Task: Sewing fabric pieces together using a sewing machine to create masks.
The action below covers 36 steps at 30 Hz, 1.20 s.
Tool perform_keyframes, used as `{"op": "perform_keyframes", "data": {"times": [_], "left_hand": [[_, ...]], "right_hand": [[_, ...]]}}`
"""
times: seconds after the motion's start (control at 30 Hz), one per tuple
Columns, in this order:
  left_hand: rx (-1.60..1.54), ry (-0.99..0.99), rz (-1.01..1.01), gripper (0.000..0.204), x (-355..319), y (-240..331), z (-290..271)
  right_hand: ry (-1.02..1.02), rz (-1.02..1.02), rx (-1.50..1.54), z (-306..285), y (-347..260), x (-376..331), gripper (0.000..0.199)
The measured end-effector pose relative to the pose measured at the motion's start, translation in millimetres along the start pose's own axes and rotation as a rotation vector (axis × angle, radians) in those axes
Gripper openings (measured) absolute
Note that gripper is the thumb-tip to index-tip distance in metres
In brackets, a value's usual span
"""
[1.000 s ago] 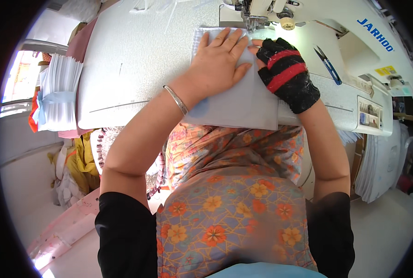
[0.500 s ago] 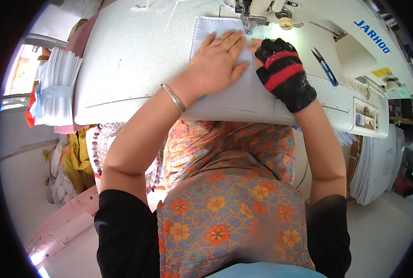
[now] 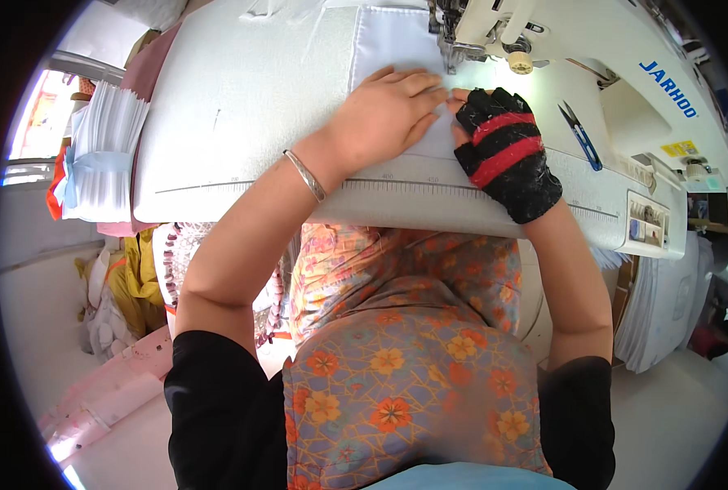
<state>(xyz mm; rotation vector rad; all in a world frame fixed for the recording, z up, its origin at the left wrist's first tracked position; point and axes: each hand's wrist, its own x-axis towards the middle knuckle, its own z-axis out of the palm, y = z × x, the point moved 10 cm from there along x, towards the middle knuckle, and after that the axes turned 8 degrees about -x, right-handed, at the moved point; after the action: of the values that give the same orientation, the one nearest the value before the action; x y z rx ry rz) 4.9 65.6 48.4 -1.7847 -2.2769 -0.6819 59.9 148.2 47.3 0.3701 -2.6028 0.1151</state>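
Observation:
A white cloth panel [image 3: 392,41] with a stitched left edge lies flat on the bed of a sewing machine [image 3: 572,57]. The presser foot [image 3: 454,61] stands over its right edge. On the cloth's near part rests my left hand [image 3: 392,114], bare, with a bracelet at the wrist. Its fingers stretch over the cloth, slightly bent, and the thumb is apart. My right hand [image 3: 503,151], in a black and red fingerless glove, lies at the cloth's right edge just nearer than the presser foot. Its thumb and forefinger are apart; the other fingertips are partly hidden.
Blue-handled thread snips [image 3: 580,137] lie right of my gloved hand. A ruler strip [image 3: 380,186] runs along the near table edge, with a small compartment tray [image 3: 648,220] at its right end. A tied white cloth stack [image 3: 103,155] stands at left; more white cloth [image 3: 666,302] hangs at right.
The cloth has moved away from me, baring the ruler strip near the table edge. My hands keep their places on the cloth, left fingers a little more bent. The whole view has shifted slightly.

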Motion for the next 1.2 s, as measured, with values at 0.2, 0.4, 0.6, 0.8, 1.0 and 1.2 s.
{"op": "perform_keyframes", "data": {"times": [0.2,0.4,0.6,0.8,1.0,1.2], "left_hand": [[0.011,0.057,0.004,0.031,4,-11,-3],[0.016,0.032,0.038,0.031,8,-22,-2],[0.055,0.006,-0.016,0.035,8,-25,-3],[0.115,-0.009,-0.066,0.039,5,-17,-6],[0.191,0.043,-0.107,0.037,-1,6,0],[0.214,0.09,-0.078,0.036,-4,24,1]], "right_hand": [[-0.011,-0.024,-0.076,-1,-9,-2,0.035],[-0.021,0.021,-0.062,2,-3,3,0.041],[-0.057,0.013,-0.065,2,-7,3,0.044],[-0.031,0.041,-0.037,3,-1,5,0.044],[0.001,-0.001,0.018,4,1,4,0.038],[0.098,0.013,0.061,1,9,2,0.029]]}}
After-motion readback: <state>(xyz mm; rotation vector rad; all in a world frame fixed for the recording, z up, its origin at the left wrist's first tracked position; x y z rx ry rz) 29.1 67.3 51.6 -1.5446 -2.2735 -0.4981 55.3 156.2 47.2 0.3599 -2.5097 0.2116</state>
